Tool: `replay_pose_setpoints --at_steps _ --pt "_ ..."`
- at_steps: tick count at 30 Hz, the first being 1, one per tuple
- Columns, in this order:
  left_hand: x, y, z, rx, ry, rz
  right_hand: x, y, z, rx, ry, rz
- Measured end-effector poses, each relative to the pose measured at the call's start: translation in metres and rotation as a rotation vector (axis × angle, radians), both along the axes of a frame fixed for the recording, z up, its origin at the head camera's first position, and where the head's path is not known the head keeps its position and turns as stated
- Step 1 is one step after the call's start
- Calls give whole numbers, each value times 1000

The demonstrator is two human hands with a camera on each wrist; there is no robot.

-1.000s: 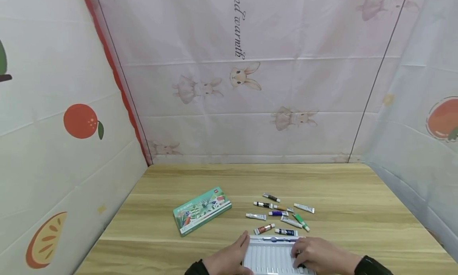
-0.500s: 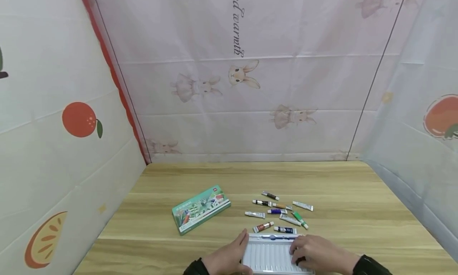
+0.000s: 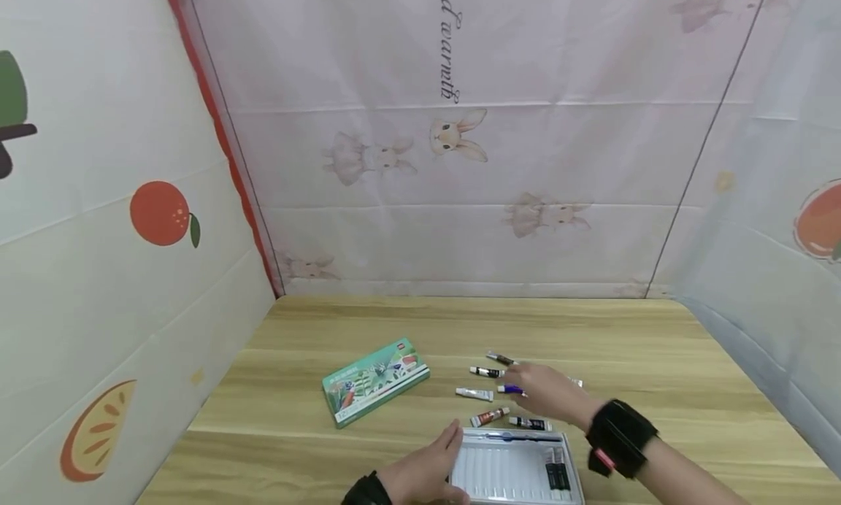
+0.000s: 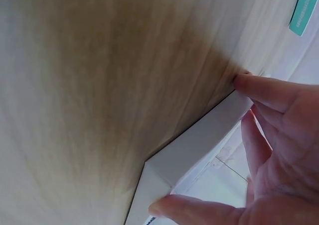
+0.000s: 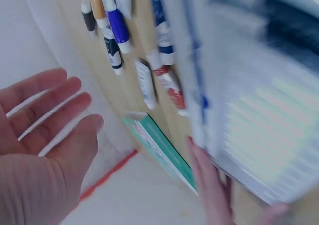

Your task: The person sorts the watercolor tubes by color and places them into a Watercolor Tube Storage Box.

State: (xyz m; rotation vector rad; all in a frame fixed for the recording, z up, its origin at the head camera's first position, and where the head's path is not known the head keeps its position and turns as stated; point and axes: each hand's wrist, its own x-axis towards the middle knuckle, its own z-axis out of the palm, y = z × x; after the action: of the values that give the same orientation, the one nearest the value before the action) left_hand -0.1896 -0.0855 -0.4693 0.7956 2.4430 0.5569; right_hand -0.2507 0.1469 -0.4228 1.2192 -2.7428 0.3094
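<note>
A white ribbed plastic paint tray [image 3: 493,468] lies at the table's near edge, a thin brush [image 3: 519,437] along its far side. Two black-capped paint tubes [image 3: 558,470] rest in its right part. My left hand [image 3: 423,465] holds the tray's left side; in the left wrist view the thumb and fingers span its white wall [image 4: 199,140]. Beyond the tray, my right hand [image 3: 545,394] hovers over the loose tubes, hiding some. The right wrist view shows its fingers [image 5: 55,98] extended and holding nothing. Nearest it are a purple tube [image 3: 511,390] and a black-and-white tube [image 3: 486,372].
A green printed box [image 3: 376,382] lies left of the tubes. Between it and my right hand are a silver tube [image 3: 474,394] and a red-brown tube [image 3: 489,417]. A dark blue tube [image 3: 530,423] borders the tray. Printed cloth [image 3: 394,235] hangs behind the table.
My right hand has left the tray's right side and moved forward over the loose tubes. Two black-capped tubes now show in the tray where it was. My left hand stays on the tray.
</note>
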Motion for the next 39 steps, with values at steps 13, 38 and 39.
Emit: replay_pose_setpoints --at_steps 13,38,39 --pt "-4 7 1 -1 13 -29 -64 -33 -40 41 -44 -228" --pt "-3 -4 -6 22 45 -81 -64 -41 -41 -62 120 -116" --pt "-3 -5 -6 21 45 -78 -62 -41 -37 -69 127 -111"
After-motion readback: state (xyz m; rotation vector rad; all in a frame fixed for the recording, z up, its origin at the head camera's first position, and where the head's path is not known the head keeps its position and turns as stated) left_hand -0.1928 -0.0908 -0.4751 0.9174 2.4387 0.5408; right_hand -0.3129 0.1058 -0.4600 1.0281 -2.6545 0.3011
